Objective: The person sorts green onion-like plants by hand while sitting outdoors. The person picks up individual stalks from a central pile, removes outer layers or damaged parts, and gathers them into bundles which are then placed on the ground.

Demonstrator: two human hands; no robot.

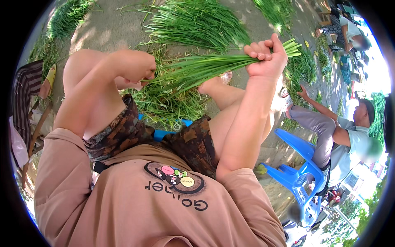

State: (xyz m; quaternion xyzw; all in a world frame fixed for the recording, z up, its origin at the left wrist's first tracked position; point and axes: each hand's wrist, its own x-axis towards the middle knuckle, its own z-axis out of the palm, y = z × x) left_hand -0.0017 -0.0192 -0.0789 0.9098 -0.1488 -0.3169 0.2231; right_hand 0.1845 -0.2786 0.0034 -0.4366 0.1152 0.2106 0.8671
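My right hand [267,57] is closed around a bundle of long green chive-like leaves [213,63], close to its pale stem ends, which stick out at the right. The leaves fan out leftward. At their tips my left hand [145,69] has its fingers bent together, with a thin leaf tip between them. Below the bundle, between my legs, lies a heap of loose, tangled leaves [176,103]. A large pile of straighter leaves [197,26] rests on the ground beyond it.
More leaf piles lie at the top left [66,17] and top right [276,12]. At the right, a person [348,129] sits by a blue plastic chair [304,173], a hand reaching to leaves. Other people sit farther back near a teal crate [345,69]. A striped cloth [26,92] hangs at the left.
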